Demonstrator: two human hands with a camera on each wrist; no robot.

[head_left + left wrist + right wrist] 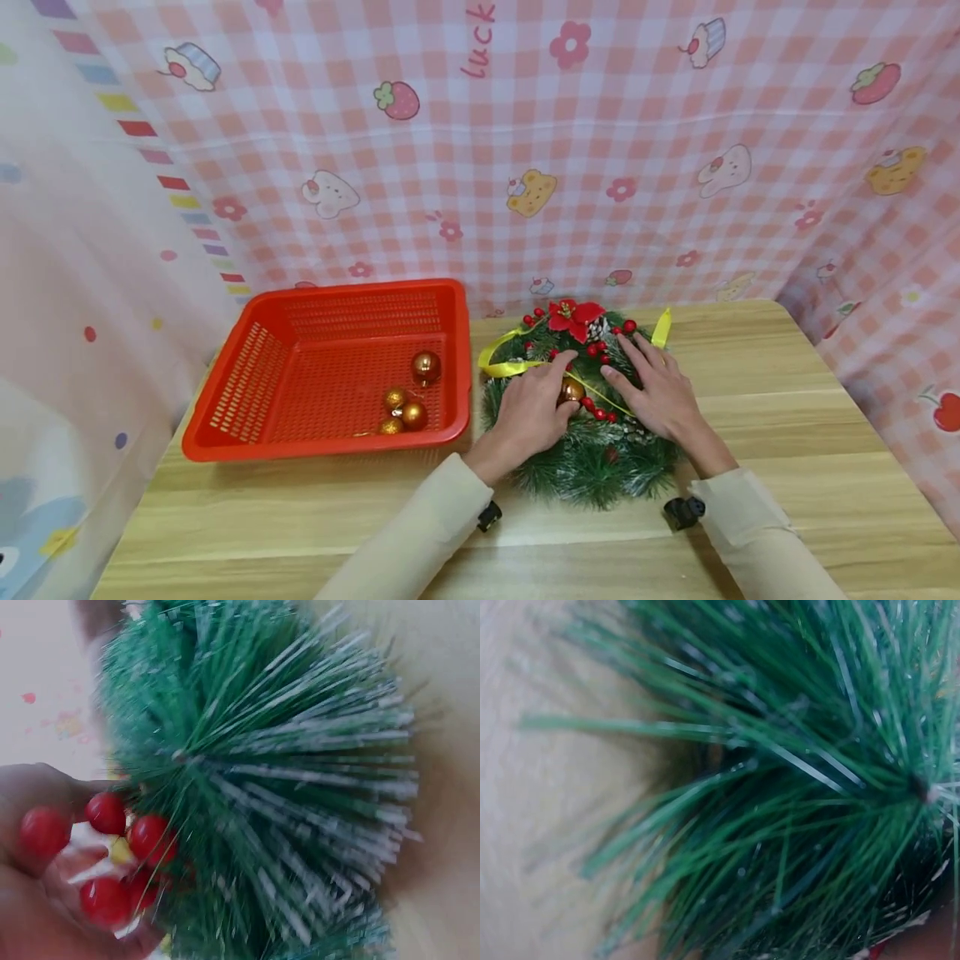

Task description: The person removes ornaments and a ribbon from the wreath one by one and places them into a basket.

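A round green Christmas wreath (592,475) with frosted needles lies on the table. A red poinsettia (573,318), pine cones and red berries (597,350) decorate it. My left hand (528,408) reaches over its left part, thumb and index finger curled round a shiny gold ball ornament (572,390). A yellow ribbon (510,367) loops out on the left and runs narrow past the ball toward the right. My right hand (660,392) rests on the wreath's right side with fingers extended, near the ribbon's end (662,327). Red berries (105,901) hide part of the left hand in the left wrist view.
Left of the wreath stands a red plastic basket (324,454) with several gold ball ornaments (414,415) at its right end. The wooden table (795,467) meets a pink checked curtain (480,208) at the back.
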